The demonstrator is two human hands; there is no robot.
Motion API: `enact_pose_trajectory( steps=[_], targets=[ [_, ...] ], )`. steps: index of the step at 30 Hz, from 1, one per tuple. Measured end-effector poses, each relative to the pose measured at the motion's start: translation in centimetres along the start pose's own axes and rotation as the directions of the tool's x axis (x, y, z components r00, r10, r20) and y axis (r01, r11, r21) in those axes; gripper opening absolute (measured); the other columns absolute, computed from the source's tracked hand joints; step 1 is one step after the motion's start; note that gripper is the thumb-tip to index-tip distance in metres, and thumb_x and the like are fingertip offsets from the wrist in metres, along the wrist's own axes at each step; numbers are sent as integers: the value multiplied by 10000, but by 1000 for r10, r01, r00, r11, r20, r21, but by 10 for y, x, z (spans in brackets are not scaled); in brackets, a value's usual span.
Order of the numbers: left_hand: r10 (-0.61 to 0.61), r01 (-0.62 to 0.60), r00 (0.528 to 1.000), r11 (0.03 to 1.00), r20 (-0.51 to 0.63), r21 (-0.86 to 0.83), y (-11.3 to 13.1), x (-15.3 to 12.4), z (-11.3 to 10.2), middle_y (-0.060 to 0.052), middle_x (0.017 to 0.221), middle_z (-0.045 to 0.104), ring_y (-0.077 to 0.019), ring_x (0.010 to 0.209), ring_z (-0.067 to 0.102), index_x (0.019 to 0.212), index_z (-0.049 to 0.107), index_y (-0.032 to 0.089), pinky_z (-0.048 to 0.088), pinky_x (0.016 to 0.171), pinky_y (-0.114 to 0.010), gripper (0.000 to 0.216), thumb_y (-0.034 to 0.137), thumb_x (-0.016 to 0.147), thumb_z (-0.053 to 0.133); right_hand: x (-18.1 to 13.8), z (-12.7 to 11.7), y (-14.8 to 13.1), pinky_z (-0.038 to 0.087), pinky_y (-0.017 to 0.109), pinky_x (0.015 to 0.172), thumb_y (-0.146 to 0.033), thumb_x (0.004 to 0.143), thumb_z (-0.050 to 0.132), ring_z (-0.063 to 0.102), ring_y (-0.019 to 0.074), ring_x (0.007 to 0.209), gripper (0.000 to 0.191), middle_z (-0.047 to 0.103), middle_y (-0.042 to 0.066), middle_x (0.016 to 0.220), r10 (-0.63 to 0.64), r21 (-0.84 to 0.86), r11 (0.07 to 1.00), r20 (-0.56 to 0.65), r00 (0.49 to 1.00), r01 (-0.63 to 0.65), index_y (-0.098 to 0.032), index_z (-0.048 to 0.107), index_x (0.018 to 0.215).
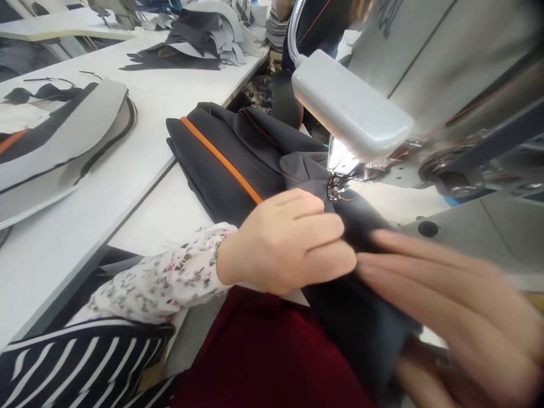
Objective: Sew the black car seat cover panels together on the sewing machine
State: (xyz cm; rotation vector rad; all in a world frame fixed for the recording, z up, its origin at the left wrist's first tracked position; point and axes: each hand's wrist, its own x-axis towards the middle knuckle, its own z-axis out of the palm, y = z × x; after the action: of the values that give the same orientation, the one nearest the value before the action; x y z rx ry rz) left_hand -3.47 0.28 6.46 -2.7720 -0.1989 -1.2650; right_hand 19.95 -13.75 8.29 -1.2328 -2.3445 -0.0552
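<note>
Dark grey fabric (229,147) with an orange strip (221,158) lies folded on the sewing table and runs under the needle and presser foot (335,187) of a sewing machine. Closed in a fist, my left hand (289,241) grips the fabric just in front of the presser foot. My right hand (459,306) is smeared by motion. Its fingers stretch over the fabric, their tips close to my left fist, and the thumb is lower, apart from them. Whatever lies beneath the right palm is hidden.
A lamp (352,102) on a bendy neck lights the needle. Grey curved panels (76,136) lie on the left table (148,96). Behind them is a heap of grey and black pieces (204,34). Part of another person (323,28) shows at the back.
</note>
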Motion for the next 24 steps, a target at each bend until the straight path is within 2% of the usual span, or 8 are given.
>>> enact_pose_trajectory(
  steps=[4,7,9,12,15,17,20,24],
  targets=[
    [69,-44,991,978,114,-204,-2,-30,19,-62,1104,752,-184,1114,682,1143,692,166,504,1193,-426,229,167,1031,493,17,20,2,550,339,743,-60,908,473,673,190,866,263,727,74,968,-104,160,982,37,994,97,-161,669,1051],
    [174,-101,946,959,272,-263,-2,-45,30,-57,1094,742,-202,1201,664,1126,697,169,304,1317,-570,235,156,1044,477,17,32,7,596,250,848,-44,940,484,701,167,957,284,746,79,1002,-129,302,947,48,991,109,-157,690,1100],
    [224,-147,935,951,276,-273,-7,-39,21,-7,861,702,-174,964,700,939,690,196,347,1303,-565,213,169,1035,502,18,33,19,592,294,958,-59,947,493,694,198,1125,323,740,97,1173,-126,236,965,41,991,113,-177,681,1182],
    [144,-117,976,979,161,-165,-20,-19,-9,18,730,660,-149,777,666,801,644,227,532,1196,-435,253,173,1020,529,18,31,42,546,360,1045,-73,962,490,635,221,1284,375,680,95,1358,-69,49,997,44,997,67,-189,636,1288],
    [150,-147,988,987,39,-67,-30,-11,-24,20,768,685,-141,835,702,804,660,245,620,1086,-351,202,177,988,611,11,36,58,504,352,1030,-71,994,464,602,189,1321,396,651,66,1415,-70,41,997,80,994,67,-195,609,1341],
    [210,-207,977,974,27,-97,-32,-15,-20,15,916,716,-160,1043,722,912,695,261,592,1136,-385,76,205,961,679,6,41,62,463,374,1063,-69,994,473,541,207,1396,412,610,75,1470,-81,63,995,78,994,76,-197,600,1364],
    [226,-211,964,971,141,-115,-31,-19,-6,-28,1096,694,-221,1282,639,1154,678,254,482,1227,-495,177,229,979,671,8,45,63,405,465,1106,-82,961,498,471,281,1468,432,581,82,1504,-77,24,997,62,995,76,-220,609,1354],
    [185,-161,838,983,513,-91,-21,-4,4,-26,800,625,-193,810,642,970,660,167,587,851,-352,131,103,984,547,19,47,66,243,574,1221,-15,865,485,653,276,1265,430,713,66,1315,-140,-46,989,64,988,143,-200,631,1225]
  ],
)
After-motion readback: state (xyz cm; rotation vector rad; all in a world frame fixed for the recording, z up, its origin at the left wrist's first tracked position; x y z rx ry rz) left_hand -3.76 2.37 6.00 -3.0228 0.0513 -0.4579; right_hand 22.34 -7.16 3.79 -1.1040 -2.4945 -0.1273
